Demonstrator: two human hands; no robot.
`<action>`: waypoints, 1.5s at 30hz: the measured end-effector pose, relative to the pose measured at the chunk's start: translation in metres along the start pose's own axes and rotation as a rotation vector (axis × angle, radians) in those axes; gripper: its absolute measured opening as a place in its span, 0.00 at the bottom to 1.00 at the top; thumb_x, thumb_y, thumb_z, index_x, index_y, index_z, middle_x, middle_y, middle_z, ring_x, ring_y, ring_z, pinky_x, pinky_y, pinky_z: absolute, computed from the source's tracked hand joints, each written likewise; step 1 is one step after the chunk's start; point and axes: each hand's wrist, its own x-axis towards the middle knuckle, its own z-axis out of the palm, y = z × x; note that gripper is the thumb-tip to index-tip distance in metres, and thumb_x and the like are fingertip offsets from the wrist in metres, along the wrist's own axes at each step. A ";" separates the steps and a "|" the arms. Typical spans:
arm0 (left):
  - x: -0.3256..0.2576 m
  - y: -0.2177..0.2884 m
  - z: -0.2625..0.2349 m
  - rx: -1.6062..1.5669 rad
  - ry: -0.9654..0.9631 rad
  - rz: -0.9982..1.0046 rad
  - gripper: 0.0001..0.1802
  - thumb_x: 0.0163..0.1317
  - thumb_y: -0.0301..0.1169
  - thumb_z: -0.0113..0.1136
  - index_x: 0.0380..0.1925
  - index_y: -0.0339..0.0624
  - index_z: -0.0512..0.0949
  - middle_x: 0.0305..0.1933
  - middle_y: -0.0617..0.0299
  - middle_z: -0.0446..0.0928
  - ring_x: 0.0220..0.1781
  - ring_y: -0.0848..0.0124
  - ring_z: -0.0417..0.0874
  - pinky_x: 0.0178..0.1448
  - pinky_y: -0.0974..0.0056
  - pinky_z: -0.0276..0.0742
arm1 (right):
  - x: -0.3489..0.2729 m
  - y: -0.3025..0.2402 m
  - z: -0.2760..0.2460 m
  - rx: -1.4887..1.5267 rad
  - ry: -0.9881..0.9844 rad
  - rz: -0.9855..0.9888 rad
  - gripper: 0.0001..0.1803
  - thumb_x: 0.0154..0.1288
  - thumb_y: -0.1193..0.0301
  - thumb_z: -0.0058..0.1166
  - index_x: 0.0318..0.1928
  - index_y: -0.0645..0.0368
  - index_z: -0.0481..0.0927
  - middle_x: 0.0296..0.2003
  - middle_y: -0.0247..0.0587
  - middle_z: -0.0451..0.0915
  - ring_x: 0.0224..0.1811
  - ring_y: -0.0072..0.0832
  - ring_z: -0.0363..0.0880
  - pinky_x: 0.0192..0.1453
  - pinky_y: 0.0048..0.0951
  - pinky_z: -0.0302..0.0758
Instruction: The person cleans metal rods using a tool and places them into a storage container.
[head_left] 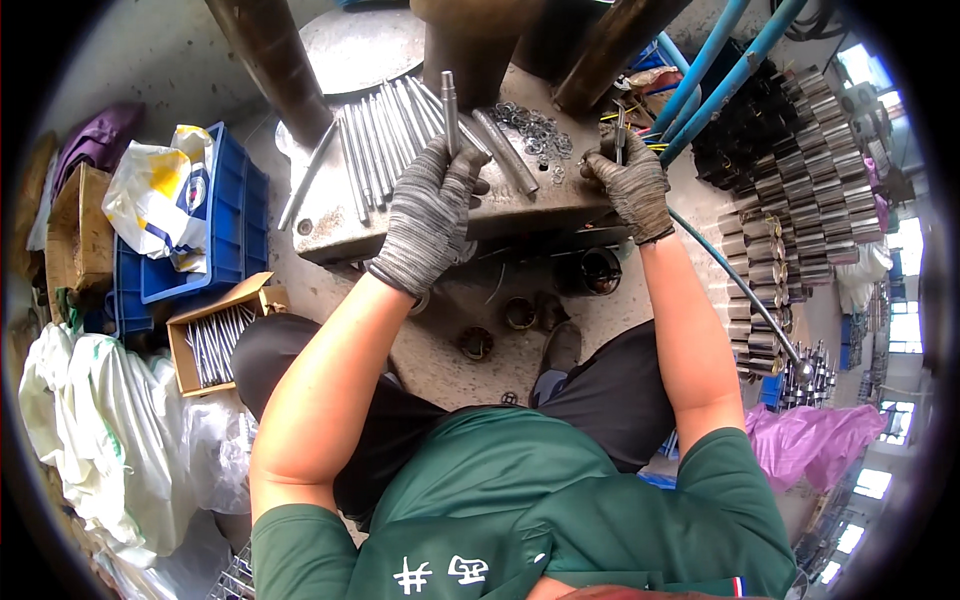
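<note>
The heavy metal desk [575, 207] spreads across the work area, with thick brown columns [270, 60] rising at its far side. To the right stand tall stacks of metal cylinders [800, 190]; on the left sit a blue crate [240, 215] and, nearer the person, an open carton [186, 358] of slim rods [215, 342].

Two gloved hands work over the near edge of the desk. The left hand [428, 205] has its grip clamped round the lower part of a stepped metal rod [449, 105], which stands nearly upright, its narrower end pointing up out of the fist. The right hand [632, 185], well apart from it, has thumb and fingers together, apparently on a slim metal piece [621, 135] that juts up between them — its lower end is hidden by the glove.

The step in hand looks like handling one rod singly; the next move seems to call for a steady left grip and careful alignment if the two pieces are to meet.

Beside the left hand lies a row of loose rods [375, 145], with one thicker bar [507, 152] to its right. Smallest of all — a scatter of metal rings [535, 130] lies between the hands, touched by neither.
</note>
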 end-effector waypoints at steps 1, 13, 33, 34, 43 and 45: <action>-0.002 0.004 0.004 -0.109 0.005 0.006 0.16 0.82 0.44 0.50 0.49 0.43 0.78 0.44 0.62 0.86 0.32 0.79 0.82 0.34 0.76 0.76 | 0.001 0.002 -0.002 -0.003 -0.002 0.001 0.10 0.65 0.77 0.63 0.43 0.63 0.76 0.30 0.39 0.83 0.30 0.23 0.83 0.37 0.27 0.82; -0.002 0.001 0.006 -0.013 -0.027 -0.101 0.19 0.81 0.44 0.52 0.53 0.39 0.79 0.35 0.67 0.83 0.20 0.85 0.73 0.23 0.79 0.68 | -0.001 -0.012 0.003 -0.088 -0.052 0.055 0.19 0.61 0.82 0.60 0.52 0.62 0.74 0.36 0.37 0.81 0.31 0.25 0.83 0.34 0.25 0.82; -0.006 -0.002 0.014 -0.193 -0.150 -0.272 0.12 0.77 0.31 0.56 0.54 0.36 0.78 0.34 0.60 0.84 0.17 0.82 0.74 0.17 0.75 0.66 | 0.006 -0.021 0.004 -0.173 -0.104 0.297 0.18 0.69 0.78 0.60 0.57 0.58 0.73 0.36 0.37 0.83 0.27 0.23 0.81 0.26 0.24 0.77; -0.006 -0.004 0.014 -0.170 -0.156 -0.267 0.12 0.77 0.31 0.56 0.53 0.36 0.78 0.34 0.60 0.84 0.17 0.82 0.74 0.17 0.75 0.66 | 0.005 -0.024 0.007 -0.188 -0.108 0.297 0.17 0.69 0.77 0.60 0.56 0.58 0.74 0.36 0.37 0.83 0.26 0.22 0.80 0.26 0.24 0.76; -0.007 -0.004 0.015 -0.168 -0.159 -0.290 0.11 0.77 0.31 0.56 0.53 0.37 0.77 0.33 0.61 0.83 0.16 0.81 0.74 0.17 0.74 0.67 | -0.010 -0.024 -0.008 -0.649 -0.176 -0.205 0.13 0.63 0.73 0.64 0.47 0.62 0.79 0.36 0.43 0.86 0.40 0.36 0.87 0.47 0.36 0.82; -0.008 -0.005 0.015 -0.169 -0.161 -0.275 0.11 0.77 0.31 0.56 0.53 0.36 0.77 0.33 0.61 0.83 0.16 0.81 0.74 0.17 0.74 0.67 | -0.014 -0.023 -0.002 -0.714 -0.182 -0.302 0.14 0.62 0.71 0.66 0.45 0.61 0.79 0.37 0.50 0.86 0.41 0.47 0.86 0.49 0.41 0.81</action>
